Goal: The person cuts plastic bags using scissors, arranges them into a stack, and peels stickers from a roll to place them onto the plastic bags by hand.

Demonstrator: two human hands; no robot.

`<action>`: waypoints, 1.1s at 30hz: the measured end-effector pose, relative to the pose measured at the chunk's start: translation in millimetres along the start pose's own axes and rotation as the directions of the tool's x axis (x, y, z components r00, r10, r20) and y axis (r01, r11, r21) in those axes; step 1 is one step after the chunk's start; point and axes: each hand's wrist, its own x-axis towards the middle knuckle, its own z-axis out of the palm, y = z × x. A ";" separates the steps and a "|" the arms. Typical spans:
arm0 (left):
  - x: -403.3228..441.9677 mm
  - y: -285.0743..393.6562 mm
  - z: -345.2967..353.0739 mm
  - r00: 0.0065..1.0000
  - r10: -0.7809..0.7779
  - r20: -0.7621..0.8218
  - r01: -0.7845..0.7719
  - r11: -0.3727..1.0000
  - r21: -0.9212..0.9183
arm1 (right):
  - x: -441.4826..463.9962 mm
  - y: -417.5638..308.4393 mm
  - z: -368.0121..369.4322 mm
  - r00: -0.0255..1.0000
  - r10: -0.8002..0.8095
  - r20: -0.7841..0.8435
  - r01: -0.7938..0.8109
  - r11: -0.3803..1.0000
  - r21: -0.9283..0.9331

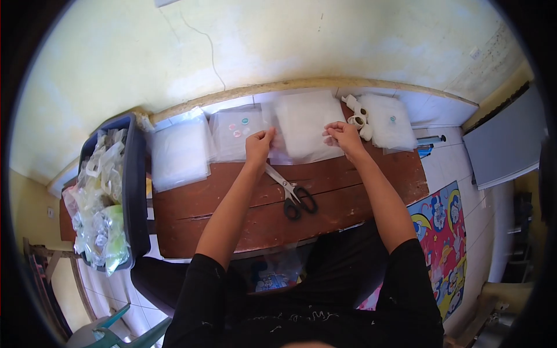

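On the brown wooden bench, a stack of clear plastic bags (307, 122) lies between my two hands. My left hand (259, 146) is closed at its left side, pinching the edge of a thin see-through bag. At the right side, my right hand (344, 138) has its fingers curled in a pinch at the same bag's edge; the plastic is hard to make out there. Below the stack, scissors (292, 194) with black handles lie with their blades pointing up and left, partly near my left wrist.
Left of the stack lie clear bags with round labels (223, 139) and another bag pile (181, 152). A white strap bundle (358, 119) and a labelled pile (390, 122) are at right. A dark bin (139, 191) of crumpled plastic stands left of the bench (197, 223).
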 end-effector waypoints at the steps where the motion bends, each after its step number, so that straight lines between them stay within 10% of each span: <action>1: 2.6 -2.0 4.2 1.000 0.029 0.012 -0.028 0.998 -0.049 | -1.2 0.1 -4.5 1.000 0.026 -0.005 -0.026 1.000 0.001; 6: 6.5 -5.0 9.0 0.997 0.034 0.073 -0.040 0.995 0.095 | 2.8 -10.5 -22.2 1.000 0.029 -0.011 -0.029 1.000 0.012; 10: 10.1 9.4 12.5 0.927 0.366 -0.085 -0.339 0.912 0.231 | -9.4 -42.3 -26.8 0.969 -0.046 0.242 0.050 0.999 -0.009; 14: 4.3 43.1 24.5 0.857 0.501 0.122 -0.508 0.781 0.364 | -20.6 -52.2 -20.2 0.796 -0.055 0.603 0.021 0.998 0.062; 22: -7.7 64.0 38.3 0.771 0.528 0.356 -0.635 0.603 0.482 | -22.5 -58.5 -38.2 0.633 -0.015 0.774 -0.010 1.000 0.027; 24: -18.8 70.8 38.8 0.740 -0.001 0.673 -0.138 0.978 0.154 | -22.4 -56.6 -41.0 0.602 -0.043 0.798 -0.006 0.998 0.058; 28: -5.5 49.0 37.7 0.692 -0.094 0.716 -0.107 0.967 0.230 | -19.7 -57.0 -38.9 0.806 0.069 0.588 -0.101 0.995 0.022; 33: 14.3 41.4 43.1 0.965 0.014 0.261 -0.024 0.999 0.035 | -15.6 -48.0 -44.6 0.927 0.173 0.333 -0.295 0.883 0.365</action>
